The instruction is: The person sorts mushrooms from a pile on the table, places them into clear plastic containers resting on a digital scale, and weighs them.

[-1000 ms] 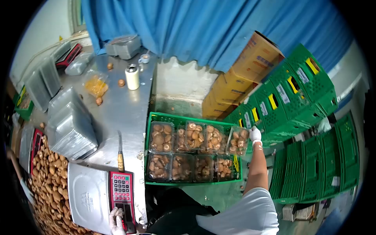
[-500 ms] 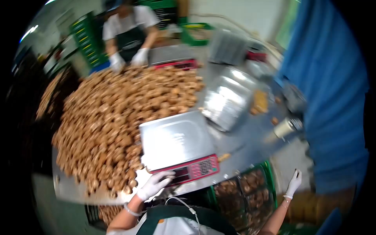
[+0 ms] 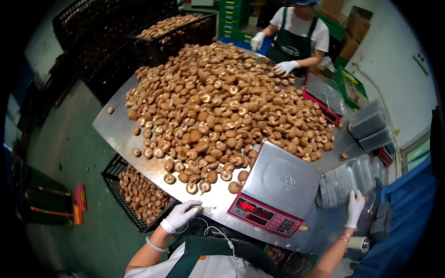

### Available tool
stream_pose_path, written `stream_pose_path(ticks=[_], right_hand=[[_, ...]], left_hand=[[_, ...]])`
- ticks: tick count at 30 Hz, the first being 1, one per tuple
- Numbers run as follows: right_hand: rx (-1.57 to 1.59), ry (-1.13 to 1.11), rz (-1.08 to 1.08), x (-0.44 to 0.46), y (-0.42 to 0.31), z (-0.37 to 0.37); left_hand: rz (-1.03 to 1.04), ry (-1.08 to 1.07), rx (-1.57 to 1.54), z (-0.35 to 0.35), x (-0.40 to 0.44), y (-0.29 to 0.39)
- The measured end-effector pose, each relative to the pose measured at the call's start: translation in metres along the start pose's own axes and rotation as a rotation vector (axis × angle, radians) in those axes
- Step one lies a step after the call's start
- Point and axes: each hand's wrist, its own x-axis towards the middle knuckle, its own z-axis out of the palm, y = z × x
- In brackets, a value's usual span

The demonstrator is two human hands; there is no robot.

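Note:
Both hands wear white gloves. My left hand (image 3: 182,216) rests at the table's front edge with fingers stretched out, holding nothing that I can see. My right hand (image 3: 355,209) is at the near edge of a stack of clear plastic trays (image 3: 340,185), its fingers extended; it seems to touch the stack, but no firm grip shows. A scale (image 3: 282,183) with a steel plate and red-lit display stands between my hands. A large heap of brown mushrooms (image 3: 218,106) covers the table behind it, with a few loose mushrooms (image 3: 192,187) near my left hand.
A co-worker (image 3: 296,41) in gloves stands across the steel table (image 3: 116,125), beside a second scale (image 3: 324,99). A black crate of mushrooms (image 3: 143,194) sits low at left; another filled crate (image 3: 176,30) stands behind. More plastic containers (image 3: 371,125) and a blue curtain (image 3: 408,204) are right.
The view has swung left, showing more of the floor and crates. My left hand has left the scale's front for the table edge. My right hand has moved up to the plastic trays.

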Motion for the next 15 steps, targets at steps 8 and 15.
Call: stream_pose_path(ticks=[8, 15], right_hand=[[0.285, -0.160, 0.133, 0.021, 0.017, -0.017], [0.032, -0.161, 0.048, 0.023, 0.012, -0.025]], left_hand=[[-0.092, 0.148, -0.054, -0.033, -0.010, -0.019], [-0.020, 0.567, -0.052, -0.105, 0.023, -0.036]])
